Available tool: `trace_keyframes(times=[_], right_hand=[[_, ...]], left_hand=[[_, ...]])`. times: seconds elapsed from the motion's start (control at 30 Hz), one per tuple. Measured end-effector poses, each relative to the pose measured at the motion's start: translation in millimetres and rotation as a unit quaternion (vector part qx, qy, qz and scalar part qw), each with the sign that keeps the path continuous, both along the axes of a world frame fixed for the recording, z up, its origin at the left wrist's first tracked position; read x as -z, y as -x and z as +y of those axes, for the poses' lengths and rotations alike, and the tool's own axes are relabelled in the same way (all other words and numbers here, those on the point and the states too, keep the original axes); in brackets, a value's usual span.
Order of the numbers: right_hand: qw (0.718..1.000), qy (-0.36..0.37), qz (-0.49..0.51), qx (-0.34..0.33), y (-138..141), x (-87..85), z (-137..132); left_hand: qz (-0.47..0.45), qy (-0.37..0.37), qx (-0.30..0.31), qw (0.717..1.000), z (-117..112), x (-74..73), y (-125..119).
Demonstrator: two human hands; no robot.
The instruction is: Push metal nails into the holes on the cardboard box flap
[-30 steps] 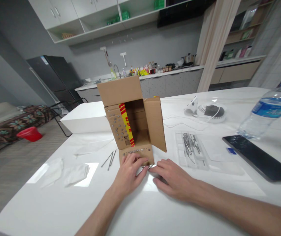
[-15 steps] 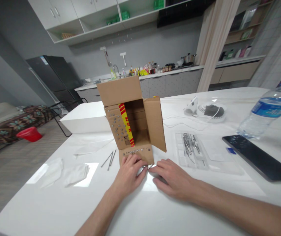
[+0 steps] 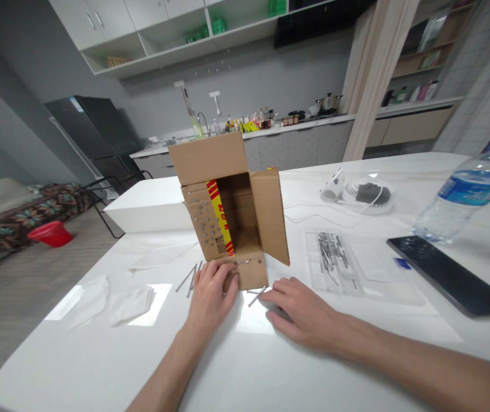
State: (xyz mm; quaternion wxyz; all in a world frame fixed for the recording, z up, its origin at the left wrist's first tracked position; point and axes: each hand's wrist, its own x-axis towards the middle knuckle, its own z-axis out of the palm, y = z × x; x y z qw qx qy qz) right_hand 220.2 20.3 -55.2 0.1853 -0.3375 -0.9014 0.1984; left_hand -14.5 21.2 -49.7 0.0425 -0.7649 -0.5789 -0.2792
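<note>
An open cardboard box (image 3: 231,200) stands on the white table (image 3: 245,366), with rows of nail heads stuck in its left flap and in its low front flap (image 3: 249,270). My left hand (image 3: 209,290) lies over the left part of that front flap, fingers together and curled onto it. My right hand (image 3: 298,309) rests flat on the table just right of the flap, fingers stretched out. A couple of loose nails (image 3: 256,295) lie between the hands, just off the right fingertips. More nails (image 3: 190,277) lie left of the box.
A clear plastic tray (image 3: 356,280) holds several nails (image 3: 330,250) to the right. Beyond it lie a black tablet (image 3: 450,277), a water bottle (image 3: 463,194) and a round dish with a cable (image 3: 367,194). Folded tissues (image 3: 128,303) and a white box (image 3: 150,209) are on the left.
My left hand has slid left and up onto the flap's left part, leaving the nails uncovered on the table. My right hand has barely moved.
</note>
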Motion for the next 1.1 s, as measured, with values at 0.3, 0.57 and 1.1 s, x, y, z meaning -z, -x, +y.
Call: trace_keyframes(times=[0.3,0.57,1.1], right_hand=[[1.000,0.001,0.003,0.000,-0.7,1.0,-0.1],[1.000,-0.001,0.006,-0.003,-1.1,5.8,1.2],[1.000,0.000,0.009,-0.002,-0.4,2.5,0.4]], left_hand=[[-0.009,-0.003,-0.075,0.997,3.8,0.1,7.4],[0.001,0.004,-0.085,0.996,3.4,-1.9,7.9],[-0.003,-0.003,-0.108,0.994,5.8,-2.5,15.3]])
